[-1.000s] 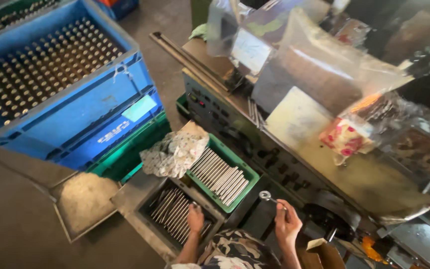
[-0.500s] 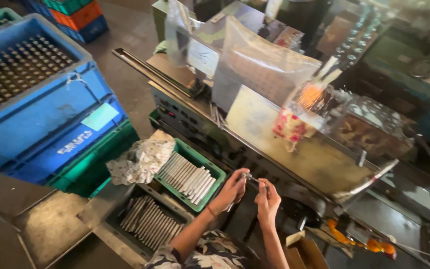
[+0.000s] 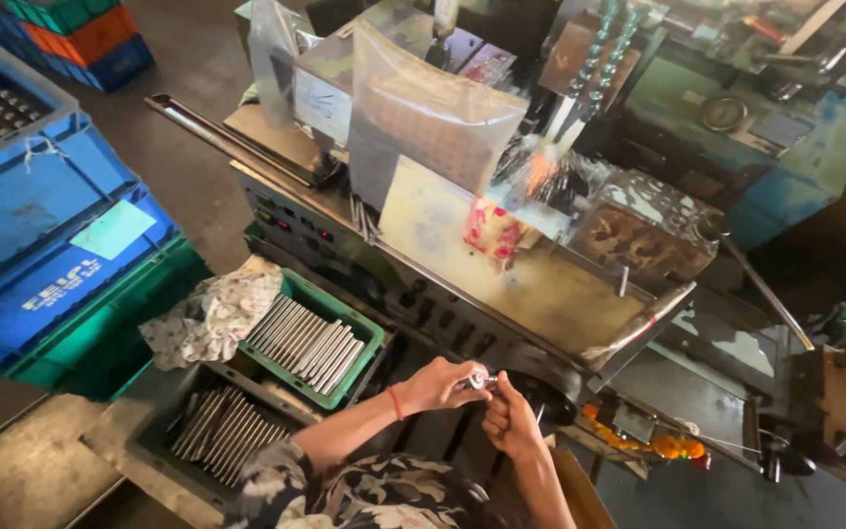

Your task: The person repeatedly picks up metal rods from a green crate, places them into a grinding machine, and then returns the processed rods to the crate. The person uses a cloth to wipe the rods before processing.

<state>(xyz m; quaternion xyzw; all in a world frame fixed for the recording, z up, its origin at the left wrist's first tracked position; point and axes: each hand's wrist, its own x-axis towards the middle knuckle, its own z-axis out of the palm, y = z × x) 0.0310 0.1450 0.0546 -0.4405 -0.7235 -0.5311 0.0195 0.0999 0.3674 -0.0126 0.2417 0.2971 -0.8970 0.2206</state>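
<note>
Nearest the camera, both forearms rise from the bottom edge, the left one in a patterned sleeve with a red band at the wrist. The left hand (image 3: pixel 435 384) and the right hand (image 3: pixel 511 423) meet in front of the machine's lower panel, with a small metal pin (image 3: pixel 482 381) held between them. The left fingers (image 3: pixel 450 373) are curled closed around one end of it; the right fingers (image 3: pixel 497 388) are pressed together in a pinch on the other end. The pin's long axis runs roughly left to right, from one hand to the other, and only a short, bright, silvery stretch shows between the fingertips. Both hands touch it, so neither is nearer.

Just left of the hands, lower down, a grey tray (image 3: pixel 154 458) holds a loose heap of dull metal rods. Beyond it, a green tray (image 3: pixel 369 334) carries brighter rods laid side by side, with a crumpled rag (image 3: pixel 210 318) lying over its left rim. Farther left stand blue crates (image 3: pixel 46 230), one stacked on another.

Past the hands, the machine (image 3: pixel 540 294) shows a sloped, stained metal plate, a row of buttons on its front, and clear plastic sheeting (image 3: pixel 423 118) draped over its upper part.
</note>
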